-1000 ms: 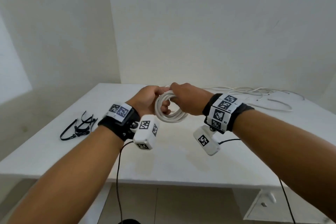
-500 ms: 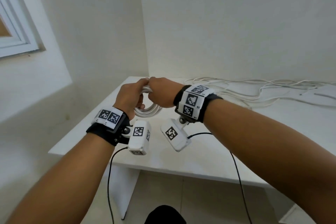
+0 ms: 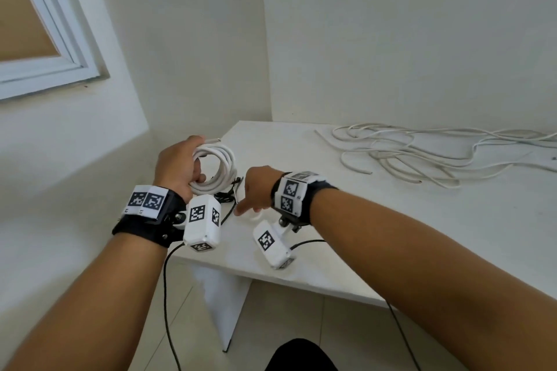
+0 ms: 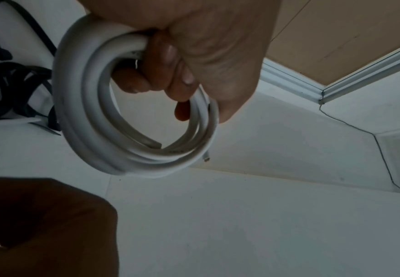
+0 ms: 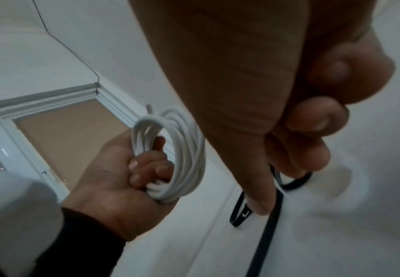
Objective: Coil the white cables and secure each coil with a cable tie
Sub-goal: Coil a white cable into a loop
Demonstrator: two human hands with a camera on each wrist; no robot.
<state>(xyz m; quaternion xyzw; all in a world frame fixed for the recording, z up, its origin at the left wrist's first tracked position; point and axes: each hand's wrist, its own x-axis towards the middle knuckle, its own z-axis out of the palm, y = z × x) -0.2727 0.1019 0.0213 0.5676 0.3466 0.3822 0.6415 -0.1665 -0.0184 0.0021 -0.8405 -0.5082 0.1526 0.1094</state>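
Observation:
My left hand [image 3: 177,167] grips a coil of white cable [image 3: 221,170] just above the table's left end; the left wrist view shows the fingers [image 4: 170,75] curled through the coil [image 4: 80,116]. My right hand [image 3: 256,190] is down at the bunch of black cable ties [image 3: 227,194] beside the coil. In the right wrist view its thumb and curled fingers [image 5: 312,131] pinch a black cable tie [image 5: 296,184], whose strap runs down across the table. The coil [image 5: 184,155] has no tie on it.
Loose white cables [image 3: 422,153] sprawl over the white table [image 3: 391,235] at the back right, by the wall. The table's left edge and front edge are near both hands. A window [image 3: 33,33] is in the left wall.
My right hand has let go of the coil and dropped to the black ties. The left hand now holds the coil alone. My head has turned left.

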